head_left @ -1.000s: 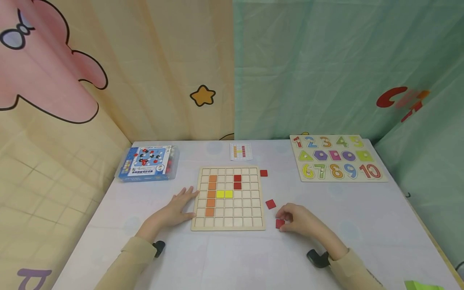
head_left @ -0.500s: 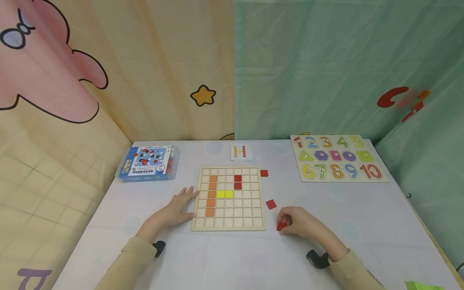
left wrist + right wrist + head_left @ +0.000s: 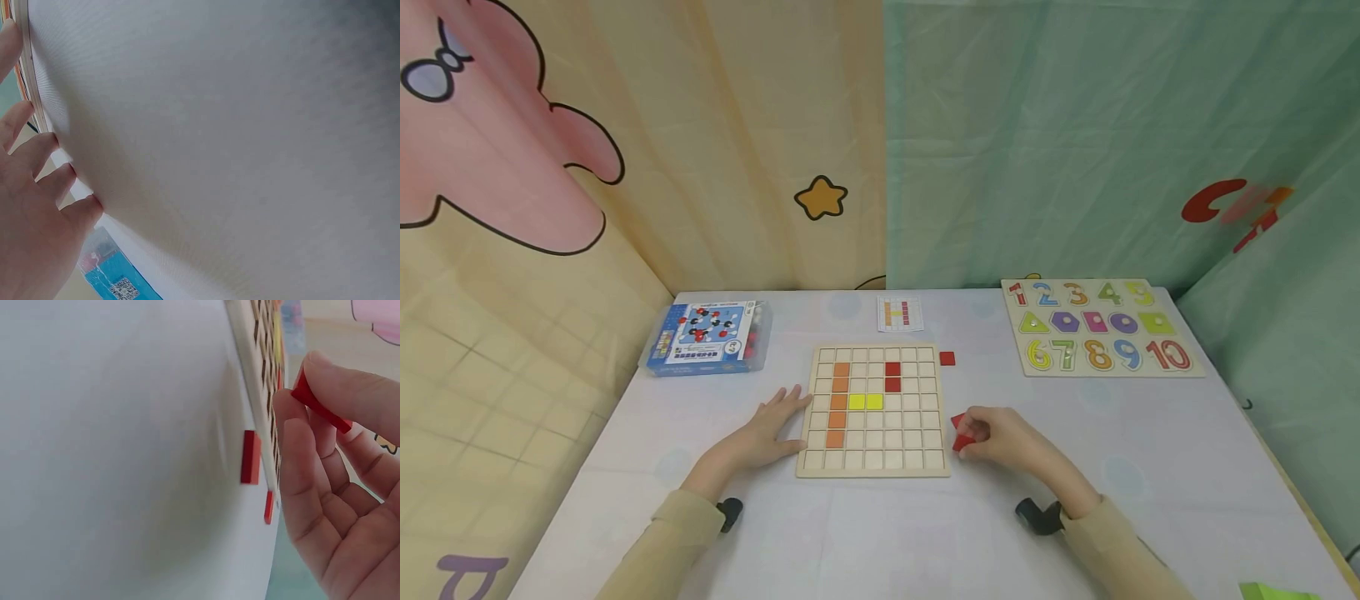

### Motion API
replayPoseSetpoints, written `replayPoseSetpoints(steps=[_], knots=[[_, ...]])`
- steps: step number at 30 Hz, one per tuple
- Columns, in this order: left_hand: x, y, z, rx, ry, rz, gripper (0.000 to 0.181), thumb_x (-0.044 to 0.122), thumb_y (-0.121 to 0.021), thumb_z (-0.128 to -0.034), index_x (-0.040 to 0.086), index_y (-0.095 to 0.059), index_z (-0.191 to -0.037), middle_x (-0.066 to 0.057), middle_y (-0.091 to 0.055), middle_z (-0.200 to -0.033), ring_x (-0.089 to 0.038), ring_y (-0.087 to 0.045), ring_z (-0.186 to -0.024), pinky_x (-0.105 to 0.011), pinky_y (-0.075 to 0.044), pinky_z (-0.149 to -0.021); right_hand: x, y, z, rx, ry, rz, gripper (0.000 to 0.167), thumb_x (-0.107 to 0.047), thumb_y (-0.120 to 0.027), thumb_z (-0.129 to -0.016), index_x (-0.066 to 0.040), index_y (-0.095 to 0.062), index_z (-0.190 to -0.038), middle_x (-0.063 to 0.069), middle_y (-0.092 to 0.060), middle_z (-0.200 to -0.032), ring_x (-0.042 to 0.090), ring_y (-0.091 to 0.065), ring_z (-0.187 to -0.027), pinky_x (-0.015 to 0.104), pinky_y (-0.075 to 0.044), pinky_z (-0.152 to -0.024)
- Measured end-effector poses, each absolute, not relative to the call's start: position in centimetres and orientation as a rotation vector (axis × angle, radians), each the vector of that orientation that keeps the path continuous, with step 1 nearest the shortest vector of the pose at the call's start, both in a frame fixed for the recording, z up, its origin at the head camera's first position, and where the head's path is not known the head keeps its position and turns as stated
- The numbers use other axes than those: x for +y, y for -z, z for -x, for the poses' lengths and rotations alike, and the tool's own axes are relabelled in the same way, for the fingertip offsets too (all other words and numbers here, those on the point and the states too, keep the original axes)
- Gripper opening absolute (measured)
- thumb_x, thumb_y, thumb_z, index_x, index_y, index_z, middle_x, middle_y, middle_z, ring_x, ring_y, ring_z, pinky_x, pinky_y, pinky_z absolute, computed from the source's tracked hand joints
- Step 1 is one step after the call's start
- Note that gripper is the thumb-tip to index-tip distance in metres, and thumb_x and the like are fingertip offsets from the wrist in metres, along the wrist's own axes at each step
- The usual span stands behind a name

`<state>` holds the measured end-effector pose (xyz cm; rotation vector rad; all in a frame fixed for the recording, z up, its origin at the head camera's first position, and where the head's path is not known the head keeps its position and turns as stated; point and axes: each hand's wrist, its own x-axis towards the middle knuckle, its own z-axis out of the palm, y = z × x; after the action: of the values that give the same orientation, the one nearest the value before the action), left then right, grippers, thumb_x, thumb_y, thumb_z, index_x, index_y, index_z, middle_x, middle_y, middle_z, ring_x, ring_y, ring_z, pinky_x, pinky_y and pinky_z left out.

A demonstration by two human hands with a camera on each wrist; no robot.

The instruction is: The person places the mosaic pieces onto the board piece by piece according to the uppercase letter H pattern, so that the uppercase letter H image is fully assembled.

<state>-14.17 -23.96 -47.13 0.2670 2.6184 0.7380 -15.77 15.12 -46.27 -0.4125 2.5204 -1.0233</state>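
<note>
A wooden grid board [image 3: 874, 462] lies on the table, with a column of orange tiles [image 3: 838, 402], two yellow tiles [image 3: 865, 402] and two red tiles [image 3: 892, 377] in its cells. My left hand [image 3: 765, 432] rests at the board's left edge, fingers spread and touching it. Just off the right edge, my right hand [image 3: 1003, 437] pinches a red square tile [image 3: 320, 407] between thumb and fingers, lifted off the table. Partly behind that hand in the head view, another red tile [image 3: 250, 457] lies on the cloth. A further red tile [image 3: 947, 358] sits near the board's upper right corner.
Behind the board lies a small pattern card [image 3: 900, 314] printed with a coloured grid. A blue boxed set [image 3: 706, 340] is at the back left, and a number and shape puzzle board [image 3: 1101, 329] at the back right. Something green [image 3: 1273, 592] shows at the lower right.
My right hand has picked the nearest red tile up from the table and moved it left and away from me, towards the board. The left hand has stayed in place.
</note>
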Motion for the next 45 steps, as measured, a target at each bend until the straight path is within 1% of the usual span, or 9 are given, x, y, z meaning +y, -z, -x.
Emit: replayPoseSetpoints(steps=[7, 12, 14, 18, 21, 28, 35, 45], knots=[[-23.9, 47.1, 14.3, 2.607, -0.737, -0.249, 0.079, 0.027, -0.070, -0.0907, 0.013, -0.029, -0.156, -0.014, -0.012, -0.166, -0.038, 0.000, -0.153, -0.060, -0.004, -0.122, 12.5, 45.4, 17.4, 2.503, 1.155, 0.372, 0.020, -0.015, -0.082, -0.080, -0.016, -0.067, -0.094, -0.003, -0.065, -0.084, 0.015, -0.058, -0.079, 0.024, -0.052, -0.070], [-23.9, 47.2, 14.2, 2.608, -0.744, -0.251, 0.078, 0.026, -0.070, -0.0907, 0.012, -0.029, -0.156, -0.014, -0.011, -0.166, -0.038, 0.000, -0.153, -0.061, -0.003, -0.122, 10.3, 44.9, 18.5, 2.511, 1.255, 0.296, 0.023, -0.015, -0.081, -0.081, -0.012, -0.067, -0.099, 0.001, -0.067, -0.089, 0.016, -0.060, -0.078, 0.028, -0.055, -0.063], [-24.0, 47.2, 14.2, 2.612, -0.748, -0.255, 0.078, 0.027, -0.070, -0.0907, 0.012, -0.029, -0.156, -0.015, -0.011, -0.166, -0.039, 0.000, -0.153, -0.061, -0.003, -0.122, 9.5, 44.9, 19.0, 2.547, 1.253, 0.298, 0.022, -0.015, -0.080, -0.082, -0.012, -0.067, -0.099, 0.001, -0.068, -0.090, 0.016, -0.061, -0.079, 0.028, -0.055, -0.065], [-24.0, 47.1, 14.1, 2.622, -0.751, -0.264, 0.077, 0.028, -0.070, -0.0909, 0.012, -0.030, -0.155, -0.016, -0.012, -0.165, -0.041, 0.000, -0.152, -0.061, -0.003, -0.122, 8.1, 45.0, 19.8, 2.587, 1.245, 0.320, 0.017, -0.015, -0.078, -0.084, -0.012, -0.068, -0.097, 0.001, -0.069, -0.090, 0.014, -0.063, -0.081, 0.028, -0.056, -0.074], [-24.0, 47.1, 14.1, 2.625, -0.748, -0.264, 0.077, 0.028, -0.069, -0.0911, 0.012, -0.030, -0.155, -0.016, -0.012, -0.165, -0.040, -0.001, -0.153, -0.061, -0.003, -0.122, 7.3, 45.2, 20.3, 2.578, 1.255, 0.308, 0.015, -0.017, -0.076, -0.086, -0.012, -0.068, -0.097, 0.001, -0.069, -0.090, 0.014, -0.063, -0.079, 0.028, -0.057, -0.073], [-24.0, 47.2, 14.1, 2.628, -0.745, -0.275, 0.077, 0.026, -0.069, -0.0912, 0.011, -0.030, -0.155, -0.017, -0.012, -0.165, -0.041, -0.001, -0.152, -0.062, -0.003, -0.122, 5.8, 45.8, 21.1, 2.556, 1.249, 0.285, 0.012, -0.016, -0.075, -0.087, -0.012, -0.068, -0.096, 0.002, -0.069, -0.090, 0.015, -0.061, -0.073, 0.024, -0.054, -0.064], [-23.9, 47.3, 14.2, 2.631, -0.732, -0.272, 0.077, 0.028, -0.069, -0.0913, 0.012, -0.030, -0.155, -0.016, -0.012, -0.165, -0.040, -0.001, -0.153, -0.061, -0.004, -0.122, 5.3, 46.6, 21.5, 2.595, 1.165, 0.356, 0.008, -0.016, -0.076, -0.086, -0.014, -0.070, -0.091, -0.001, -0.067, -0.084, 0.014, -0.058, -0.076, 0.024, -0.051, -0.070], [-23.9, 47.1, 14.1, 2.636, -0.734, -0.280, 0.075, 0.026, -0.069, -0.0914, 0.010, -0.031, -0.155, -0.018, -0.013, -0.165, -0.042, -0.002, -0.152, -0.062, -0.004, -0.121, 5.0, 46.7, 21.6, 2.602, 1.112, 0.394, 0.006, -0.014, -0.076, -0.086, -0.014, -0.070, -0.088, -0.002, -0.064, -0.081, 0.013, -0.054, -0.073, 0.024, -0.047, -0.068]])
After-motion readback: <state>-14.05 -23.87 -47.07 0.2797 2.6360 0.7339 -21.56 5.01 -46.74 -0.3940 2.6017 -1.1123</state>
